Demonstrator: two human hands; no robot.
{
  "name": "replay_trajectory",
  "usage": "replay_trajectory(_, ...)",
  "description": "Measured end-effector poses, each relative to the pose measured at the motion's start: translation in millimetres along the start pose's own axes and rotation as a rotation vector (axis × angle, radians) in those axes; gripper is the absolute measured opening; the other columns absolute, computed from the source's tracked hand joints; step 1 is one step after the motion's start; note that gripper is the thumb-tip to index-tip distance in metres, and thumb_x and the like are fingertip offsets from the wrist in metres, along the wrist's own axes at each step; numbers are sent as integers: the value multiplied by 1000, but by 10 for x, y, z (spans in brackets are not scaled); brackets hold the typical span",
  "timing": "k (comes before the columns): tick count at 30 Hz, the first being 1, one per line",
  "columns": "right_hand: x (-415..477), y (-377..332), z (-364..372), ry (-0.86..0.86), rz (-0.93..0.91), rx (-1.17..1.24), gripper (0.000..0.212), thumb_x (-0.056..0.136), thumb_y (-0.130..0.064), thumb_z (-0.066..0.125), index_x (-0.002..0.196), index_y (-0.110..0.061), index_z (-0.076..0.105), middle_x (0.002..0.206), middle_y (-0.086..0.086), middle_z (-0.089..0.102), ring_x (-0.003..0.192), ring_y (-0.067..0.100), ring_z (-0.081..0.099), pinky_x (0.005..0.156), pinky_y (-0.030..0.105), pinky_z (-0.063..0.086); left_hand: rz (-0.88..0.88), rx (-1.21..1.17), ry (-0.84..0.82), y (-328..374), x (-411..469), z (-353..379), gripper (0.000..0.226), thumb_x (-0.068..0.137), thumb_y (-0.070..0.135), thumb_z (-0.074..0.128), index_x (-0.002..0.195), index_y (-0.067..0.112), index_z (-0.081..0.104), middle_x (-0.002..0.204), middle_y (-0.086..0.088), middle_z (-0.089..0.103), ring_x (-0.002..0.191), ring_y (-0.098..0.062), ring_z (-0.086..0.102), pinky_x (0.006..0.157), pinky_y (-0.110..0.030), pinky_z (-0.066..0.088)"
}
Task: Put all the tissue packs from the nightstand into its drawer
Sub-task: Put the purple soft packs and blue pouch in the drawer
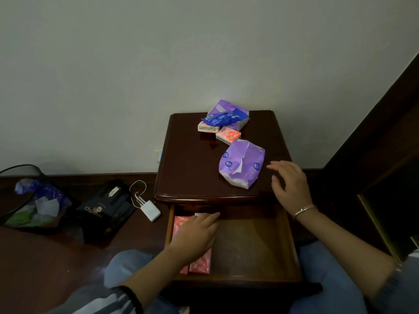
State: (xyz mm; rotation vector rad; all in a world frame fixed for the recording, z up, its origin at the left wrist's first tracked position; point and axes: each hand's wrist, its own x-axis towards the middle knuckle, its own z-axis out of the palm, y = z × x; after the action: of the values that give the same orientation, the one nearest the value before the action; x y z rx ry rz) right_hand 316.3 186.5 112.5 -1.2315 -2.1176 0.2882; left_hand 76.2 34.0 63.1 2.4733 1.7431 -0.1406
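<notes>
In the open drawer (292,245), along its 9 o'clock wall, my left hand (197,234) lies flat, fingers straight, on the pink tissue packs (200,264), apparently tucking them aside to leave room. My right hand (290,184), fingers spread and holding nothing, hovers just at 3 o'clock of the purple tissue pack (241,164) on the nightstand surface (188,164), probably my next pick. A pile of packs (221,118) waits at 12 o'clock.

Silver bracelet (305,210) by right hand (290,184); grey striped sleeves (102,301), dark cuff (136,298); blue jeans (328,273).
</notes>
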Motion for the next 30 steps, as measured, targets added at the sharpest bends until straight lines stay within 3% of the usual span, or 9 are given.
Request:
replay_trajectory(2, 230, 61, 37, -33, 17, -27, 35, 84, -22, 53, 115, -9, 63, 121, 12, 62, 116, 33, 53, 99, 44, 41, 96, 4, 243, -164, 25, -235, 38, 87, 29, 42, 115, 18, 66, 122, -2, 64, 105, -18, 63, 81, -31, 53)
replay_trajectory(4, 481, 67, 155, -129, 66, -83, 46, 88, -37, 53, 129, -16, 53, 138, 8, 50, 131, 30, 40, 105, 46, 34, 62, 6, 400, -401, 169, -477, 36, 83, 25, 44, 107, 13, 68, 110, -5, 68, 95, -21, 66, 74, -31, 54)
replay_trajectory(8, 800, 28, 575, -381, 56, -284, 69, 86, -64, 39, 145, -30, 25, 156, 1, 20, 144, 26, 14, 112, 49, 21, -226, -11, 478, -844, 732, -859, 34, 85, 16, 58, 118, 9, 62, 119, -10, 61, 104, -29, 60, 81, -38, 47)
replay_trajectory(11, 699, 175, 882, -547, 90, -360, 73, 87, -65, 32, 148, -34, 9, 159, -4, 2, 146, 22, 2, 114, 49, 14, -370, -40, 453, -1138, 1209, -929, 42, 89, 23, 55, 130, 14, 53, 133, -6, 52, 119, -24, 51, 93, -38, 40)
replay_trajectory(15, 599, 315, 1006, -520, 97, -398, 78, 79, -70, 22, 148, -34, 11, 159, -5, 2, 146, 20, 4, 113, 47, 16, -410, -123, 502, -1467, 1868, -979, 49, 88, 33, 57, 134, 16, 49, 139, -5, 48, 125, -24, 46, 98, -40, 36)
replay_trajectory(19, 606, 297, 989, -473, 109, -330, 80, 75, -71, 15, 147, -38, 13, 159, -8, 3, 146, 17, 4, 114, 45, 13, -357, -112, 347, -1546, 2487, -983, 58, 88, 43, 58, 138, 19, 42, 145, -5, 42, 132, -25, 40, 104, -43, 32)
replay_trajectory(22, 603, 288, 964, -459, 120, -288, 75, 77, -67, 16, 147, -39, 16, 158, -10, 4, 146, 14, 3, 114, 43, 11, -309, 10, 269, -1557, 2706, -896, 47, 94, 35, 50, 136, 17, 44, 139, -5, 50, 125, -25, 49, 96, -38, 40)
replay_trajectory(26, 605, 296, 942, -447, 105, -238, 70, 80, -59, 21, 147, -38, 20, 158, -13, 1, 145, 11, -1, 114, 43, 10, -325, -23, 435, -1621, 2665, -905, 33, 97, 30, 47, 127, 19, 52, 118, -6, 65, 101, -28, 63, 70, -36, 49)
replay_trajectory(30, 583, 308, 922, -460, 109, -221, 68, 79, -53, 19, 146, -41, 16, 156, -18, -7, 144, 5, -9, 115, 41, 8, -286, -79, 656, -1739, 2456, -1111, 29, 95, 26, 53, 120, 12, 62, 102, -10, 71, 83, -35, 68, 60, -42, 53)
